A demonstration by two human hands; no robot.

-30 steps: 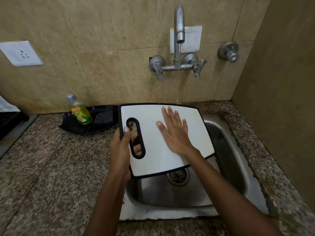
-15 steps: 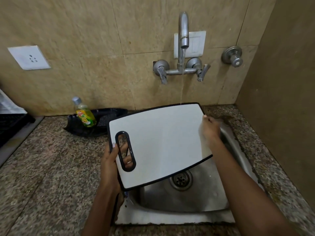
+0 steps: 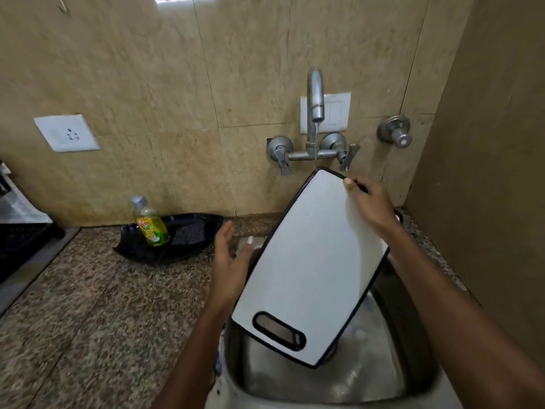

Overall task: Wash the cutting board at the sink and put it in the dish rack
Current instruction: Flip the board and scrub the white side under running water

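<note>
Right hand (image 3: 368,203) grips the cutting board's (image 3: 312,261) top edge; left hand (image 3: 228,261), fingers spread, seemingly touches its side.

— Where are the two arms?

— Both forearms come in from the bottom edge. The left one rises from about six o'clock toward the centre; the right one enters at about four o'clock and slants up toward one o'clock.

— And the left hand (image 3: 228,261)?

— It stands edge-on, thumb uppermost, fingers relaxed and loosely spread, their tips hidden behind the left edge of the white, black-rimmed plastic cutting board (image 3: 309,261).

— The right hand (image 3: 367,203)?

— Its wrist is bent, and thumb and fingers pinch the board's top right edge.
</note>
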